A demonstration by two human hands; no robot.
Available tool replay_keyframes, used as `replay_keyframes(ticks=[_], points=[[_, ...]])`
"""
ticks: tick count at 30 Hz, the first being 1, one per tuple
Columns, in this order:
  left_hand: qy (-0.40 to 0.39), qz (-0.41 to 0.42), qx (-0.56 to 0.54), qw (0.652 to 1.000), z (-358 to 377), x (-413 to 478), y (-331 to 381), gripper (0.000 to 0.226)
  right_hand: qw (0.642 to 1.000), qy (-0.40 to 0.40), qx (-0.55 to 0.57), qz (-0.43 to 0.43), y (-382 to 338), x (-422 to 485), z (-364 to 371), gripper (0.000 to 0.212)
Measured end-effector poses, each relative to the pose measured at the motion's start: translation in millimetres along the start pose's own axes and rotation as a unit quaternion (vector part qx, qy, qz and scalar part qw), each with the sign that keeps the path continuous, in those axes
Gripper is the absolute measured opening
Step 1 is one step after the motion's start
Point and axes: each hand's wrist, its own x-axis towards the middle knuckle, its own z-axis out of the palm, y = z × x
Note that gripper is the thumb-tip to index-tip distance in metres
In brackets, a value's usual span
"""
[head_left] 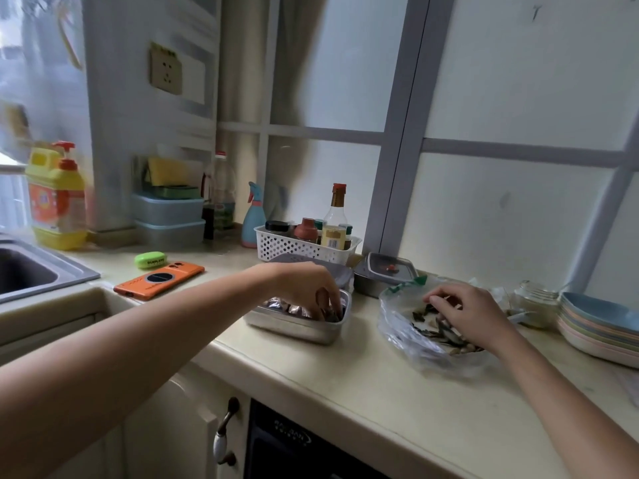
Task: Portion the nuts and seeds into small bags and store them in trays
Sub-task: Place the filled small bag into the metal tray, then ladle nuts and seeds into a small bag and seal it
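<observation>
A steel tray point(297, 328) sits on the counter, holding small filled bags point(276, 303). My left hand point(311, 288) reaches into its right end, fingers curled down around a small dark bag there. To the right lies a clear plastic bag point(401, 326) spread open over loose nuts and seeds point(446, 331). My right hand point(466, 314) rests in that pile with fingers curled, pinching some of the seeds. A second steel tray with a lid point(383, 273) stands behind, between the two.
A white basket of condiment bottles point(304, 245) stands at the back. An orange phone point(159, 280) and a green case point(151, 260) lie left, beside the sink point(31, 271). A stack of plates point(601, 326) and a glass jar point(536, 299) are at the right.
</observation>
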Motion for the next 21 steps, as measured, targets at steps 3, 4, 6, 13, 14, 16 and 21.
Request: replay_keyframes(ticks=[3, 4, 6, 13, 14, 16, 21], points=[[0.023, -0.004, 0.053, 0.998, 1, 5, 5, 0.028, 1.000, -0.002, 0.003, 0.008, 0, -1, -1, 0.016], [0.023, 0.001, 0.079, 0.997, 1, 6, 7, 0.024, 1.000, -0.004, 0.002, 0.011, 0, -2, -2, 0.015], [0.013, -0.001, 0.120, 0.993, 1, 9, 10, 0.019, 1.000, -0.008, 0.001, 0.016, 0, -2, -3, 0.016], [-0.070, -0.052, 0.189, 0.978, -3, 17, 21, 0.024, 0.999, -0.020, 0.002, 0.051, 2, -5, -9, 0.015], [-0.098, -0.076, 0.199, 0.972, -4, 20, 25, 0.026, 0.998, -0.024, 0.003, 0.057, 3, -6, -8, 0.015], [-0.153, -0.113, 0.232, 0.954, -7, 26, 36, 0.030, 0.997, -0.037, 0.001, 0.062, 4, -5, -7, 0.015], [0.014, -0.089, 0.206, 0.974, -12, 48, 76, 0.023, 0.996, -0.068, -0.020, 0.062, 7, -2, -6, 0.015]])
